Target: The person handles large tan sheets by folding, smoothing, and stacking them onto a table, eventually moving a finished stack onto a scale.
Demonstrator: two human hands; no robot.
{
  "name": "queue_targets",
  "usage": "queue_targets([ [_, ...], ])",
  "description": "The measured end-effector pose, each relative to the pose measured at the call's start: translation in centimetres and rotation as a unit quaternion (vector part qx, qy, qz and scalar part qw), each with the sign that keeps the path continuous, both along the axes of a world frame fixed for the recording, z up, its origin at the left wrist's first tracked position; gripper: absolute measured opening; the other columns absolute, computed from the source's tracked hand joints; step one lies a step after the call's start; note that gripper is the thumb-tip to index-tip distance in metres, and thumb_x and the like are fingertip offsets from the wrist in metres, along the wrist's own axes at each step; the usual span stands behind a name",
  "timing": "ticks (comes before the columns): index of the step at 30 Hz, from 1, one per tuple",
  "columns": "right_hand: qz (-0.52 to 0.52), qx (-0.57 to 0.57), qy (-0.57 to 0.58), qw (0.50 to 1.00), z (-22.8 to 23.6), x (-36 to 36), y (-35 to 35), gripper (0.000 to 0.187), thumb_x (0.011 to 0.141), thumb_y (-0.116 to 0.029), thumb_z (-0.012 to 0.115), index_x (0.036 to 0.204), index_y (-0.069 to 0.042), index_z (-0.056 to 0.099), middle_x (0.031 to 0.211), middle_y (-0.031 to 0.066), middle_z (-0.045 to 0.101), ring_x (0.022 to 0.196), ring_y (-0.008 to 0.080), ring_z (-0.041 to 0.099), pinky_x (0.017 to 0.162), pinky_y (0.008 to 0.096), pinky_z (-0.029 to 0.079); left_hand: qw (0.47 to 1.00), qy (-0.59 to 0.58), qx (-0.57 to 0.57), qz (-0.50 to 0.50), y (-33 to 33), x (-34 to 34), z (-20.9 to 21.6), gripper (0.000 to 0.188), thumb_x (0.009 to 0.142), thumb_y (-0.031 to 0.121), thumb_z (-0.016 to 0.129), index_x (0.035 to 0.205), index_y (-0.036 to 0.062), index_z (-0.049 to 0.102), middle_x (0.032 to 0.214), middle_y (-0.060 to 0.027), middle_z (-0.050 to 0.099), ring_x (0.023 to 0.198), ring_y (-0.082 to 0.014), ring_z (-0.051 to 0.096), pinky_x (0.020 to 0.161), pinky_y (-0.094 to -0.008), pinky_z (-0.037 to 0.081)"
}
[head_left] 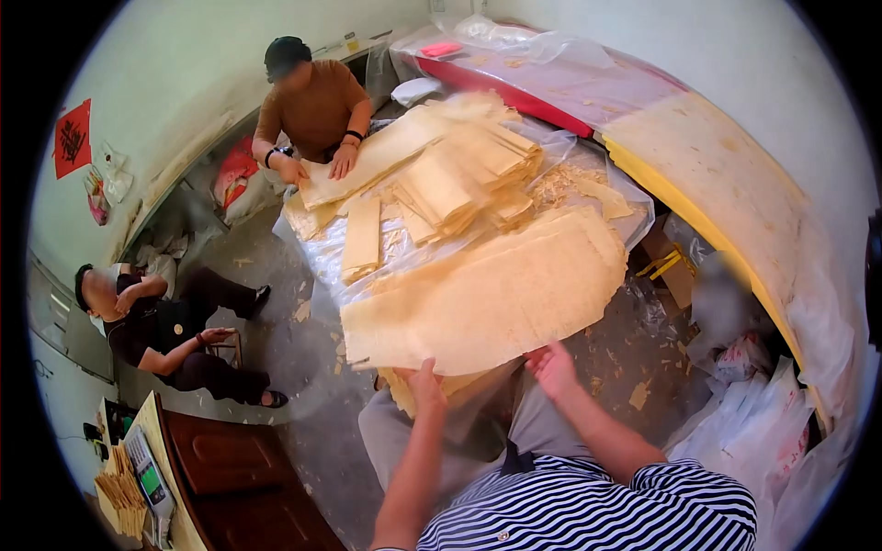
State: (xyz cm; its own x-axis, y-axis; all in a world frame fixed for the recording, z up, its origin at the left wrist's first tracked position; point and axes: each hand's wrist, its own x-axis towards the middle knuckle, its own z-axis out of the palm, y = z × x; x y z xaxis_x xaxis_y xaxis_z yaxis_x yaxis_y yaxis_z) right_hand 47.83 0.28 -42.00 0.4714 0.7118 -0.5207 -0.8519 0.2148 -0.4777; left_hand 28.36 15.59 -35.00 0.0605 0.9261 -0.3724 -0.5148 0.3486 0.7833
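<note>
A large, thin, pale-yellow sheet (pixel 487 294), brittle-looking like dried tofu skin, lies over the near side of the table. My left hand (pixel 427 387) is closed on its near edge, thumb on top. Further right, my right hand (pixel 553 370) is turned partly palm up, its fingertips pinched at the same edge. Under the edge, more yellow sheet (pixel 401 393) hangs down in front of my lap. Beyond the large sheet lie stacks of folded sheets (pixel 450 188) and a narrow strip (pixel 362 234).
Across the table (pixel 322 260), covered in clear plastic, a co-worker (pixel 317 110) rests both hands on sheets. Another person (pixel 175 321) sits at the left. A yellow-edged bench (pixel 717 165) runs along the right. Near left stands a scale (pixel 150 473) beside stacked pieces (pixel 121 491).
</note>
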Motion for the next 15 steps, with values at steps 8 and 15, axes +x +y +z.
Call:
queue_targets([
  [8, -0.247, -0.057, -0.19, 0.949, 1.5, 13.9, 3.3, 0.033, 0.09, -0.023, 0.049, 0.114, -0.002, 0.052, 0.106, 0.015, 0.06, 0.093, 0.0298, 0.059, 0.085, 0.0406, 0.048, 0.999, 0.042, -0.016, -0.006, -0.3, -1.2, -1.8, 0.047, 0.083, -0.001, 0.041, 0.13, 0.0001, 0.034, 0.118, -0.0112, 0.051, 0.104, -0.0237, 0.054, 0.084, -0.0335, 0.048],
  [15, 0.032, -0.05, -0.901, 0.429, 7.9, -0.3, 9.2, 0.038, 0.078, -0.008, 0.054, 0.116, -0.008, 0.056, 0.113, 0.0168, 0.055, 0.105, 0.0313, 0.052, 0.086, 0.0424, 0.04, 1.0, 0.019, -0.013, 0.014, 1.1, -3.2, -3.0, 0.048, 0.095, 0.035, 0.04, 0.121, -0.0041, 0.046, 0.114, -0.0127, 0.055, 0.106, -0.0225, 0.053, 0.084, -0.034, 0.047],
])
